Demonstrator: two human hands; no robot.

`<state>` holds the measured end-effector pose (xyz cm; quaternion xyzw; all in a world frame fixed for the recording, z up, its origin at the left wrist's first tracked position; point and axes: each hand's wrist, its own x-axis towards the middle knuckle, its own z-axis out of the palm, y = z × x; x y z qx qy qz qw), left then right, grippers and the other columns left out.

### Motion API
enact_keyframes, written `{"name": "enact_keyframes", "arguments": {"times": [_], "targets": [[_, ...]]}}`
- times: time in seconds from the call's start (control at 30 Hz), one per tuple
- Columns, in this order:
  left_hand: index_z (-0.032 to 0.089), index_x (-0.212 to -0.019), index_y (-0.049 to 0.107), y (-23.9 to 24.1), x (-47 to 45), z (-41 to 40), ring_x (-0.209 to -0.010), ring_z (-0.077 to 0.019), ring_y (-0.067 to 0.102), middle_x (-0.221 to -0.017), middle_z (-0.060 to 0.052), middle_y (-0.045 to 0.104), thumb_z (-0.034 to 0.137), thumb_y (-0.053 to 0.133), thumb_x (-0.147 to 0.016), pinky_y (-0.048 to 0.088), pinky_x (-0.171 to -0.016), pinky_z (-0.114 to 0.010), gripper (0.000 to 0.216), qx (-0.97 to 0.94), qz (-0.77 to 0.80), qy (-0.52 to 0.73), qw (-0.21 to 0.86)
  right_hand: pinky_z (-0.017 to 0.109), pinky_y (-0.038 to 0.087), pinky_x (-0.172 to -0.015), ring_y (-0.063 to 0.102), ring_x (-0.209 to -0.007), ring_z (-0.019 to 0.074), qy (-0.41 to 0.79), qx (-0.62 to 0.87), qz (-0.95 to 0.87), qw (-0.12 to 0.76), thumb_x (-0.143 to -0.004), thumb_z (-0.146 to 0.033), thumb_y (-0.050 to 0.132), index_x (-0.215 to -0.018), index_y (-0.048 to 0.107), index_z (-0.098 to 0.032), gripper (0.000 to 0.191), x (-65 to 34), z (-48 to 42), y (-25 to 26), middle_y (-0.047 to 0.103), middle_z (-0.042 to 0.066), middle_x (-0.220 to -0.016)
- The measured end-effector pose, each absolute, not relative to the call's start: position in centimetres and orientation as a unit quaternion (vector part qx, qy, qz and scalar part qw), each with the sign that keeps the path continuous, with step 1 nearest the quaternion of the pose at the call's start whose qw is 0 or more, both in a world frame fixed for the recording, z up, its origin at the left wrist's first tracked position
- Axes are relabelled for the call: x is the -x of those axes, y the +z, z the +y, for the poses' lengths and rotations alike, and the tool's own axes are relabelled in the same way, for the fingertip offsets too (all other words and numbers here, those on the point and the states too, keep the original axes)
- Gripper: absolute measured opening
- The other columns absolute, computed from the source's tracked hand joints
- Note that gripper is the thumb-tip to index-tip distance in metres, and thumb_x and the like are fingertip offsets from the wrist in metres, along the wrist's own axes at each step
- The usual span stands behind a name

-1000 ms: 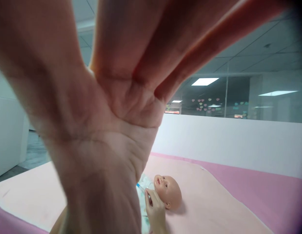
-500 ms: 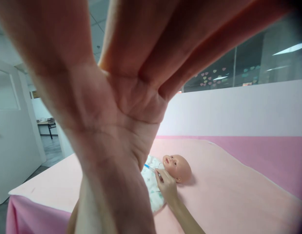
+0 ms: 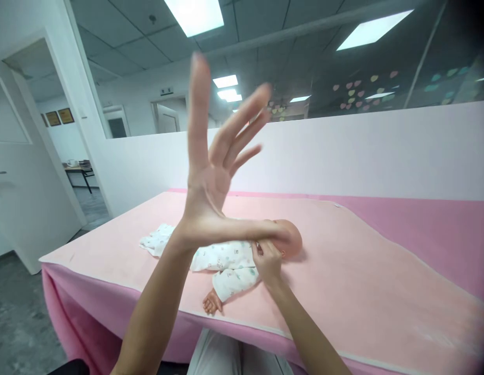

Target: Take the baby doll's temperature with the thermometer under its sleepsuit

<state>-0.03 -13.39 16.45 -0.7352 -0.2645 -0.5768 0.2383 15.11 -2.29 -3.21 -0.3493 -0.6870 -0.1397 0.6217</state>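
My left hand is raised in front of me, its fingers spread and the thumb stretched out to the right. Nothing is in it. Behind it a baby doll lies on its back in a white printed outfit, its head to the right. My left thumb covers most of the doll's face. By the doll's neck, my right hand is closed in a pinch. The slim blue-and-white stick seen in these fingers earlier is hidden behind my left hand and thumb.
A pink sheet covers the table, and its darker pink cloth hangs over the front edge. A white wall panel with glass above runs along the back. A door stands ajar at the left.
My left hand has moved away from the camera and now shows whole, fingers spread. The view has tilted up. My right hand stays by the doll's neck; the stick has gone out of sight.
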Motion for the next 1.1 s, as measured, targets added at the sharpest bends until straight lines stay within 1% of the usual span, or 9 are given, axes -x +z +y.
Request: {"name": "enact_keyframes", "arguments": {"times": [0.07, 0.1, 0.2, 0.3, 0.4, 0.5, 0.7, 1.0, 1.1], "targets": [[0.032, -0.136, 0.015, 15.3, -0.6, -11.8, -0.124, -0.0282, 0.037, -0.127, -0.005, 0.045, 0.054, 0.061, -0.069, 0.042, -0.093, -0.045, 0.085, 0.751, -0.251, -0.595, 0.138, 0.022, 0.045, -0.066, 0.060, -0.067, 0.0130, -0.146, 0.348, -0.683, 0.625, -0.083, -0.019, 0.050, -0.085, 0.063, -0.016, 0.013, -15.1, -2.2, -3.2, 0.066, 0.004, -0.074], [0.030, -0.136, 0.018, 14.2, -0.7, -10.6, -0.120, -0.0263, 0.043, -0.125, -0.007, 0.048, 0.048, 0.064, -0.070, 0.043, -0.093, -0.043, 0.082, 0.757, -0.249, -0.598, 0.081, 0.022, 0.046, -0.066, 0.060, -0.068, 0.0128, -0.147, 0.347, -0.685, 0.624, -0.083, -0.019, 0.050, -0.085, 0.063, -0.016, 0.013, -15.1, -2.2, -3.2, 0.066, 0.004, -0.075], [0.022, -0.124, 0.043, 9.3, -0.5, -6.2, -0.107, -0.0213, 0.054, -0.113, -0.008, 0.058, 0.035, 0.061, -0.075, 0.044, -0.091, -0.038, 0.053, 0.729, -0.292, -0.619, -0.023, 0.022, 0.046, -0.065, 0.060, -0.068, 0.0122, -0.145, 0.343, -0.696, 0.614, -0.083, -0.018, 0.050, -0.086, 0.062, -0.016, 0.012, -15.0, -2.2, -3.2, 0.066, 0.003, -0.075], [0.018, -0.101, 0.061, 3.7, 0.9, -2.4, -0.094, -0.0196, 0.059, -0.096, -0.007, 0.066, 0.032, 0.058, -0.077, 0.045, -0.086, -0.034, 0.028, 0.671, -0.405, -0.615, -0.086, 0.022, 0.047, -0.065, 0.061, -0.070, 0.0124, -0.159, 0.341, -0.688, 0.620, -0.083, -0.017, 0.051, -0.086, 0.062, -0.017, 0.012, -14.9, -2.2, -3.2, 0.066, 0.003, -0.077], [0.016, -0.088, 0.065, 0.0, 2.2, -0.5, -0.085, -0.0185, 0.061, -0.088, -0.007, 0.067, 0.035, 0.056, -0.077, 0.047, -0.074, -0.029, 0.023, 0.599, -0.448, -0.639, -0.179, 0.023, 0.047, -0.064, 0.061, -0.069, 0.0126, -0.160, 0.349, -0.669, 0.636, -0.084, -0.017, 0.050, -0.087, 0.062, -0.017, 0.013, -15.0, -2.2, -2.9, 0.066, 0.004, -0.077], [0.015, -0.087, 0.064, -1.2, 2.5, -0.3, -0.079, -0.0168, 0.061, -0.079, -0.005, 0.067, 0.036, 0.053, -0.078, 0.045, -0.069, -0.026, 0.025, 0.586, -0.438, -0.648, -0.211, 0.023, 0.048, -0.061, 0.060, -0.067, 0.0129, -0.152, 0.358, -0.658, 0.645, -0.084, -0.018, 0.048, -0.086, 0.062, -0.016, 0.014, -15.1, -2.2, -2.7, 0.066, 0.005, -0.076], [0.016, -0.080, 0.066, -1.0, 2.0, -1.5, -0.070, -0.0150, 0.060, -0.067, -0.002, 0.064, 0.038, 0.051, -0.080, 0.043, -0.069, -0.025, 0.028, 0.608, -0.436, -0.632, -0.202, 0.024, 0.049, -0.058, 0.060, -0.066, 0.0133, -0.146, 0.365, -0.644, 0.656, -0.085, -0.019, 0.047, -0.085, 0.063, -0.016, 0.015, -15.3, -1.9, -2.9, 0.065, 0.006, -0.077], [0.015, -0.079, 0.067, -1.2, 1.9, -1.7, -0.062, -0.0146, 0.058, -0.059, 0.000, 0.062, 0.042, 0.049, -0.080, 0.042, -0.063, -0.024, 0.032, 0.598, -0.463, -0.625, -0.193, 0.023, 0.049, -0.058, 0.061, -0.068, 0.0140, -0.133, 0.361, -0.655, 0.651, -0.085, -0.020, 0.046, -0.085, 0.063, -0.016, 0.017, -15.3, -1.9, -2.9, 0.065, 0.006, -0.077], [0.015, -0.079, 0.067, -1.3, 1.9, -1.8, -0.059, -0.0143, 0.056, -0.059, -0.001, 0.062, 0.042, 0.048, -0.080, 0.042, -0.060, -0.024, 0.032, 0.606, -0.470, -0.616, -0.179, 0.024, 0.050, -0.062, 0.061, -0.072, 0.0144, -0.135, 0.356, -0.656, 0.652, -0.086, -0.020, 0.046, -0.084, 0.063, -0.016, 0.017, -15.2, -2.0, -2.8, 0.065, 0.006, -0.077]]}}
